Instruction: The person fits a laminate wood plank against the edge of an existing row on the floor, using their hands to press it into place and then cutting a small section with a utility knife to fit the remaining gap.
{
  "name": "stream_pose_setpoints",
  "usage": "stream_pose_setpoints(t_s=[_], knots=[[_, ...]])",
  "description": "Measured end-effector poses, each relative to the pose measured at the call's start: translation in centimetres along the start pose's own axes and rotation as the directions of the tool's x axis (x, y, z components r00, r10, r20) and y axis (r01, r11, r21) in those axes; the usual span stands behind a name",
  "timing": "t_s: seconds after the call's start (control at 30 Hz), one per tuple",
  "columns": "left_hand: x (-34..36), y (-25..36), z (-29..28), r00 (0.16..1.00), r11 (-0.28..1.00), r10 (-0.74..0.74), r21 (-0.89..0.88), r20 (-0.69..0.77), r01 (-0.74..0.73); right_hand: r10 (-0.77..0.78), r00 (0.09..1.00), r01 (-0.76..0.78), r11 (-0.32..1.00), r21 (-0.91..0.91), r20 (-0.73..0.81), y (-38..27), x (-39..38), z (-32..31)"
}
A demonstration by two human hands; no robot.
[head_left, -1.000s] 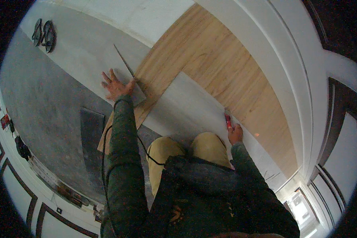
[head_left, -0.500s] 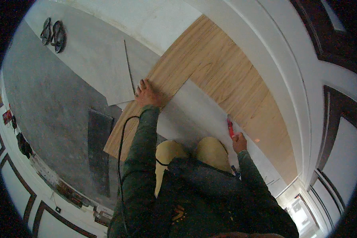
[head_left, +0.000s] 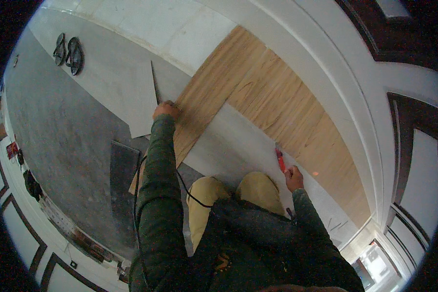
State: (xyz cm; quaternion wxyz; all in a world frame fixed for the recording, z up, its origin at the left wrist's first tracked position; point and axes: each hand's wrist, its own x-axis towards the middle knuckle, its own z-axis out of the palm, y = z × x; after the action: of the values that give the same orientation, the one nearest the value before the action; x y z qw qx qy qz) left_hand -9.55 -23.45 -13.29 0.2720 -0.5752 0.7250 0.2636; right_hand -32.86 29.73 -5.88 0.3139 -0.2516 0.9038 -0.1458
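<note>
A wood-look floor plank (head_left: 205,90) lies slantwise in front of me, across the end of the wood-look planks laid along the wall. At its left edge, my left hand (head_left: 166,110) is closed with the fingers curled at the rim; the fingertips are partly hidden. My right hand (head_left: 294,178) is closed around the handle of a red utility knife (head_left: 280,159). The knife's tip points away from me, close to the edge of the laid planks (head_left: 297,114). Pale grey underlay sheet (head_left: 228,138) shows between the slanting plank and my knees.
A loose grey sheet (head_left: 138,104) lies left of the slanting plank. Black flip-flops (head_left: 74,56) sit at the far left. A dark flat board (head_left: 123,180) rests on the grey floor, and a black cable (head_left: 192,194) hangs by my left arm. The white wall (head_left: 321,44) curves along the right.
My left hand has moved left, from lying spread on the slanting plank to its left edge, fingers now curled. My right hand keeps the knife in nearly the same place.
</note>
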Motion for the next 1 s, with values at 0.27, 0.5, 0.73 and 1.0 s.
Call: stream_pose_setpoints(t_s=[0.27,0.5,0.73,1.0], knots=[[4.4,-6.1,2.4,0.982,0.986,0.162,-0.048,0.1,-0.158,0.016,1.0,-0.014,0.996,0.085,-0.02,-1.4,0.2,-1.2],[-4.9,-6.1,2.4,0.967,0.599,0.236,-0.768,-0.101,-0.227,-0.182,0.983,0.182,0.981,0.062,-0.006,-8.3,4.8,-2.3],[-15.1,-8.8,-3.6,0.922,0.4,0.32,-0.851,-0.219,-0.341,-0.341,0.921,0.382,0.881,0.279,-0.188,-22.8,14.2,-5.4],[-28.1,-8.7,-6.6,0.882,0.237,0.4,-0.901,-0.25,-0.363,-0.191,0.979,-0.066,0.02,0.998,0.068,-33.8,4.9,-14.2]])
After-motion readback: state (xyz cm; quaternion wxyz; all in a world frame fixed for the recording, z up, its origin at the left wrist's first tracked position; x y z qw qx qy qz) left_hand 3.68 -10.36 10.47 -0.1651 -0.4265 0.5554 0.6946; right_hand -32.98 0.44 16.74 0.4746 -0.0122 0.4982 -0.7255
